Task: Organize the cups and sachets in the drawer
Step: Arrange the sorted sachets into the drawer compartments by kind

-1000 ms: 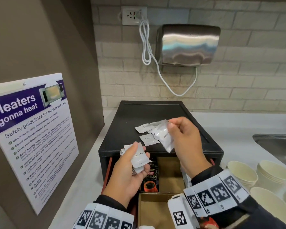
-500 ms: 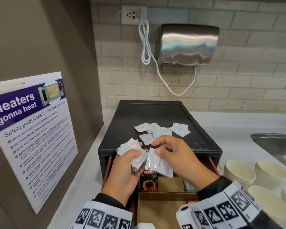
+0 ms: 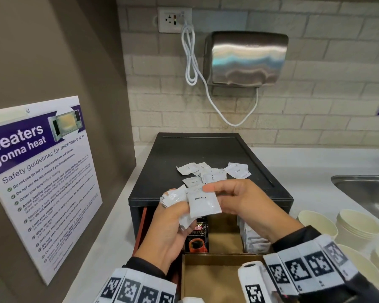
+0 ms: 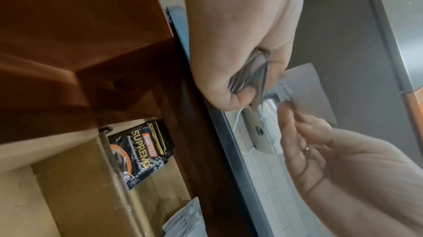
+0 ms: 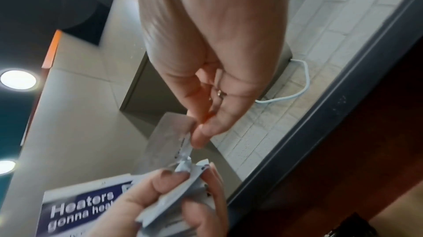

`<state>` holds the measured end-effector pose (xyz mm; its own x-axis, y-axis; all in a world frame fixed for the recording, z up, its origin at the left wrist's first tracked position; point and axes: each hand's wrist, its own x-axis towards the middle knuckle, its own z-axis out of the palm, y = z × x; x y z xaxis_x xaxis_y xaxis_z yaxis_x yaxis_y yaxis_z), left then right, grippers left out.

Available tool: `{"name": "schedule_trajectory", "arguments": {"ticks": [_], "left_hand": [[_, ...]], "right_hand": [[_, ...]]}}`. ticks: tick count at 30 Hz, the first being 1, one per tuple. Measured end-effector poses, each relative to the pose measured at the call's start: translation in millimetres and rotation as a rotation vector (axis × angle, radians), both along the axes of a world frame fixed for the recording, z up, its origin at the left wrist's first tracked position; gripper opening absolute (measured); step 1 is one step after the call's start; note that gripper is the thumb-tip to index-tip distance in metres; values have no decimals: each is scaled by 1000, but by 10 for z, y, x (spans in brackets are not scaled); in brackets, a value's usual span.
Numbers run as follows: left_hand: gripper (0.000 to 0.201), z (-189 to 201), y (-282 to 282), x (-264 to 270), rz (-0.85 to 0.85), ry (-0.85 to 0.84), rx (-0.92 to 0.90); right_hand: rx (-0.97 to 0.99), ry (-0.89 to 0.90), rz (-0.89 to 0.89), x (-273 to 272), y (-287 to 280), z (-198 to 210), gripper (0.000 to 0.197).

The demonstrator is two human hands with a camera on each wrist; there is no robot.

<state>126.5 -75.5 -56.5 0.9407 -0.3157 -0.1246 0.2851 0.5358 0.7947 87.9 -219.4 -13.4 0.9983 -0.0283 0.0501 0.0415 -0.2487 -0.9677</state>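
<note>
My left hand (image 3: pixel 173 217) grips a small stack of white creamer sachets (image 3: pixel 173 197) over the open drawer (image 3: pixel 214 272). My right hand (image 3: pixel 234 200) pinches one more white sachet (image 3: pixel 202 203) by its top edge, right against that stack. The left wrist view shows the stack (image 4: pixel 249 76) wedged between the left thumb and fingers, and the single sachet (image 4: pixel 309 92) at the right fingertips. Several loose white sachets (image 3: pixel 212 173) lie on top of the black drawer unit (image 3: pixel 206 149). Cream paper cups (image 3: pixel 317 221) stand in stacks on the right.
The drawer holds a black coffee sachet (image 3: pixel 197 237), a row of white sachets (image 3: pixel 253 239) at its right side and cardboard dividers (image 3: pixel 221 256). A steel sink (image 3: pixel 368 195) lies at the far right. A microwave poster (image 3: pixel 37 171) hangs on the left wall, a hand dryer (image 3: pixel 247 57) above.
My right hand lifted one sachet off the top of the drawer unit and brought it down and left to the stack in my left hand.
</note>
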Motion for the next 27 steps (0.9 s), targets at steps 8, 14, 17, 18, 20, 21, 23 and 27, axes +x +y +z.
{"name": "schedule_trajectory", "arguments": {"ticks": [8, 14, 17, 18, 20, 21, 23, 27], "left_hand": [[46, -69, -3, 73, 98, -25, 2], [53, -76, 14, 61, 18, -74, -21], [56, -63, 69, 56, -64, -53, -155], [58, -67, 80, 64, -69, -51, -167], [65, -75, 68, 68, -56, -52, -128], [65, -87, 60, 76, -45, -61, -110], [59, -90, 51, 80, -29, -78, -90], [48, -79, 43, 73, 15, -83, -93]], "right_hand": [[-276, -235, -326, 99, 68, -71, 31], [-466, -324, -76, 104, 351, -250, 23], [-395, -327, 8, 119, 329, -224, 23], [-366, -317, 38, 118, 318, -204, 24], [-280, -284, 106, 108, 290, -174, 25], [-242, -268, 138, 103, 271, -159, 24], [-207, -241, 180, 101, 234, -126, 22], [-238, -160, 261, 116, 187, -46, 22]]}}
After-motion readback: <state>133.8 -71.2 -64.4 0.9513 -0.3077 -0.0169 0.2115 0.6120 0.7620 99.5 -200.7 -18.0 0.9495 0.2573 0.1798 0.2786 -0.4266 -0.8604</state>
